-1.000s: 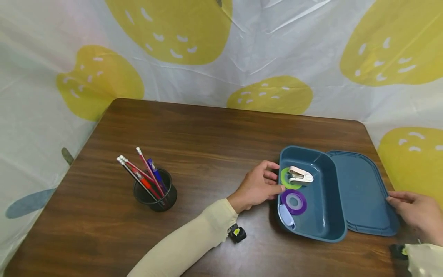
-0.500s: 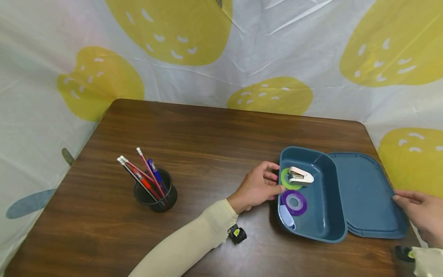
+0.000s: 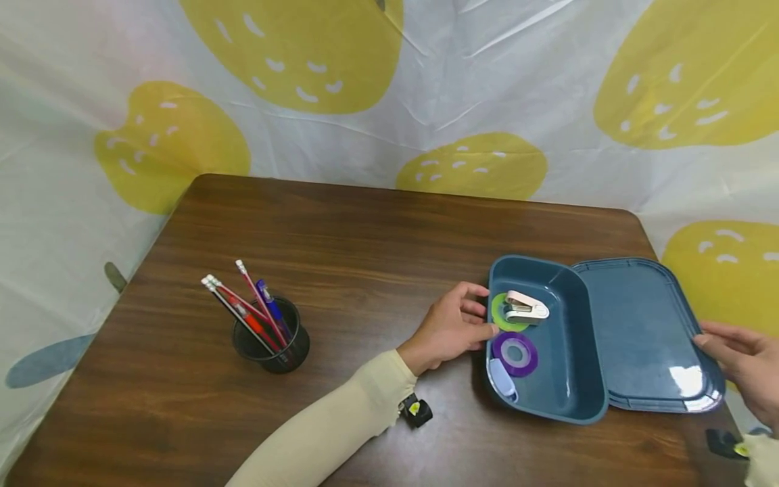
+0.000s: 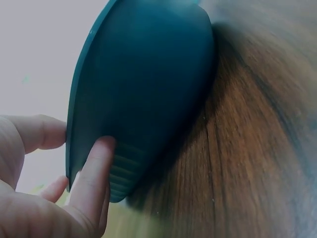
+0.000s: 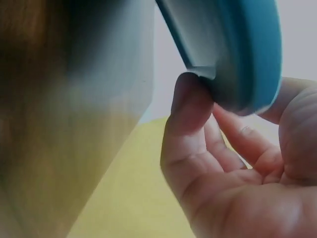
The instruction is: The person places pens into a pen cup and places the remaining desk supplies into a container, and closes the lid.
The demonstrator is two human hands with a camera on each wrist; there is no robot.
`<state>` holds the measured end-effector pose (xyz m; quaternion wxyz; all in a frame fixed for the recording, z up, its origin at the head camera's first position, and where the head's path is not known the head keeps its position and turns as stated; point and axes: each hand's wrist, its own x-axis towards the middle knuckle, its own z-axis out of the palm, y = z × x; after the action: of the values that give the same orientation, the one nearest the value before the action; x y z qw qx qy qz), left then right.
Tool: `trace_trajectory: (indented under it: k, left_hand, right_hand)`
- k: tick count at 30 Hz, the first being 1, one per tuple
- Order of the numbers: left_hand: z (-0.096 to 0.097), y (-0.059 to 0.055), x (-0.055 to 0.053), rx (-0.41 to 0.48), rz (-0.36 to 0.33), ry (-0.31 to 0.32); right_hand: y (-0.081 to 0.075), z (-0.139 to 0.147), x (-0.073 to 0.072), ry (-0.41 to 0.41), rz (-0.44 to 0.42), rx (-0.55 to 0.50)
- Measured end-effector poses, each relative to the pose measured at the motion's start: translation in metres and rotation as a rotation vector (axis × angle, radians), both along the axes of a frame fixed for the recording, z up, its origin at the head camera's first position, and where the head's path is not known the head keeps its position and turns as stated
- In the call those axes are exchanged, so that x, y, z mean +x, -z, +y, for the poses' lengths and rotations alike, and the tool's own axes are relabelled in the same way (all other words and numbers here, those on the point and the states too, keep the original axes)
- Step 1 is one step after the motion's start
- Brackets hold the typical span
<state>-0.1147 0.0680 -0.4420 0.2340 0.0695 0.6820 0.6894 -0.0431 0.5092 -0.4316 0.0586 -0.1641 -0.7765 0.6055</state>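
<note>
A blue-grey plastic box (image 3: 569, 406) stands at the right of the table. In it lie a white stapler (image 3: 528, 308) over a green tape roll (image 3: 499, 312), a purple tape roll (image 3: 529, 358) and a small pale-blue object (image 3: 502, 379). My left hand (image 3: 447, 328) holds the box's left wall; the left wrist view has its fingers against the outer side (image 4: 143, 74) and at the rim. Between thumb and fingers, my right hand (image 3: 745, 365) pinches the right edge of the matching lid (image 3: 639, 325), whose right side is tilted up. The right wrist view shows the lid edge (image 5: 265, 54) gripped.
A black pen cup (image 3: 286, 355) with several pencils (image 3: 243, 311) and pens stands at the left of the brown wooden table (image 3: 365, 257). A white sheet with yellow fruit shapes (image 3: 475, 162) hangs behind and beside the table.
My right hand has drawn the lid rightward and raised its right edge, and light now glints on it. The left hand and the box have stayed in place.
</note>
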Motion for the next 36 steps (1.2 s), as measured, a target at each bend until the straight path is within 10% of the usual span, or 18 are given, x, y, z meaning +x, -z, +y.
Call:
trace_trajectory:
  k: [13, 36]
  left_hand:
    - [0.008, -0.008, 0.007, -0.062, 0.039, -0.101]
    - [0.002, -0.015, 0.002, -0.089, 0.132, -0.105]
  right_hand:
    - [-0.026, -0.015, 0.002, -0.223, 0.329, -0.289]
    - [-0.088, -0.091, 0.006, -0.162, 0.521, -0.176]
